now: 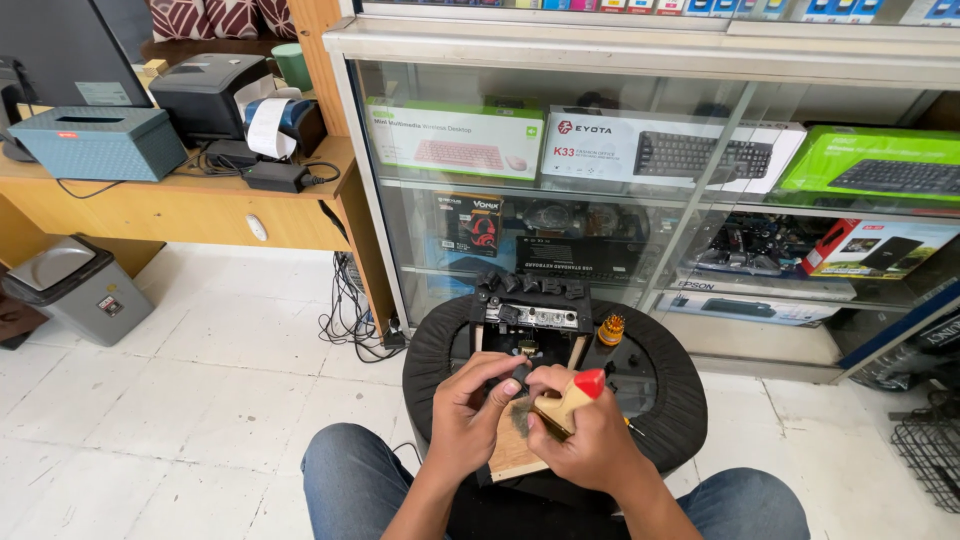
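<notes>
Brushing step, by the look of it: right hand (590,440) gripping a red-tipped wooden brush (568,398), left hand (478,408) closed on a small dark part (518,376) — possibly a keycap — over the wooden board (508,452) on the round stool (668,400). Next move calls for steady strokes. Far glass cabinet (640,60) holds boxed keyboards.

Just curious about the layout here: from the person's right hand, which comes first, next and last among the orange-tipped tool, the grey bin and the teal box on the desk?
From the right hand:
1. Orange-tipped tool, just above the hand, on the black stool.
2. Grey bin, on the floor far left.
3. Teal box, on the desk, upper left.
</notes>
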